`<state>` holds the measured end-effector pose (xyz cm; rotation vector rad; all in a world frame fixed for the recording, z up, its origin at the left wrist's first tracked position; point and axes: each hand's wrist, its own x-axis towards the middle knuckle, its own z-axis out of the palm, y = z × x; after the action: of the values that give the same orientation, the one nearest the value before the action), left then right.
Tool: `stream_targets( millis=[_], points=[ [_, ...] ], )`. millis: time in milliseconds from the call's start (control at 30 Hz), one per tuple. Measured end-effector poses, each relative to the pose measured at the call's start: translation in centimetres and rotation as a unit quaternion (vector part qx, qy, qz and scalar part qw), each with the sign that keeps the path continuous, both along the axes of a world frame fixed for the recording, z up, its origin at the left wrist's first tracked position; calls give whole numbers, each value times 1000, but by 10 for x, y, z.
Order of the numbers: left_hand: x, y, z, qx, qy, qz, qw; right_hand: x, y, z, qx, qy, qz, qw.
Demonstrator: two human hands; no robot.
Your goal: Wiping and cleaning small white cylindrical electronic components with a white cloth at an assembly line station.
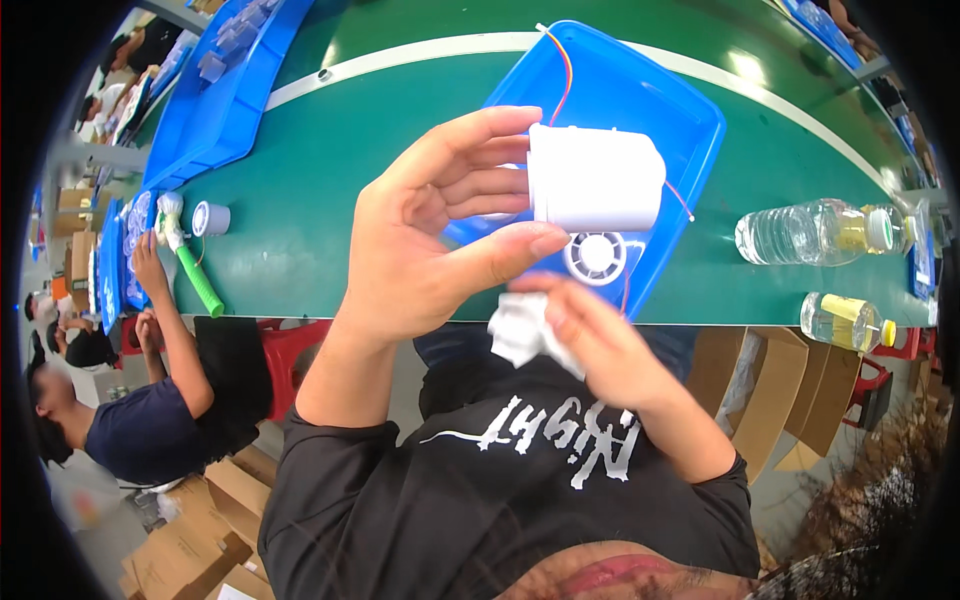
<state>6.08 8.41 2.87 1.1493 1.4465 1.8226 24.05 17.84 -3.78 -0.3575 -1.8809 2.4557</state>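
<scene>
At the far left a seated co-worker's hand (pixel 150 265) rests near a green-handled tool (pixel 197 280) and a small white cup (pixel 211 218) on the green table (pixel 330 180). The left hand (pixel 425 235) pinches a white cylindrical part (pixel 595 180) between thumb and fingers, holding it above a blue tray (pixel 690 130), with red wires (pixel 565 70) trailing from it. Just below, the right hand (pixel 600 345) grips a crumpled white cloth (pixel 520 330) close under the part's round vented end (pixel 596 255). Further right lie two clear bottles (pixel 815 232) (pixel 845 320)
</scene>
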Motion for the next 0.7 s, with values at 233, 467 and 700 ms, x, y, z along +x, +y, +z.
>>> stream_targets(
  millis=[233,467,700],
  points=[
    [-6,-16,2,19,-34,37,999,-68,71,16,94,-72,-121,986],
    [-11,-24,17,4,-123,47,991,-157,198,-23,219,5,-291,931],
    [-27,-31,-1,23,-171,76,982,-144,162,38,122,57,-329,935]
  ],
)
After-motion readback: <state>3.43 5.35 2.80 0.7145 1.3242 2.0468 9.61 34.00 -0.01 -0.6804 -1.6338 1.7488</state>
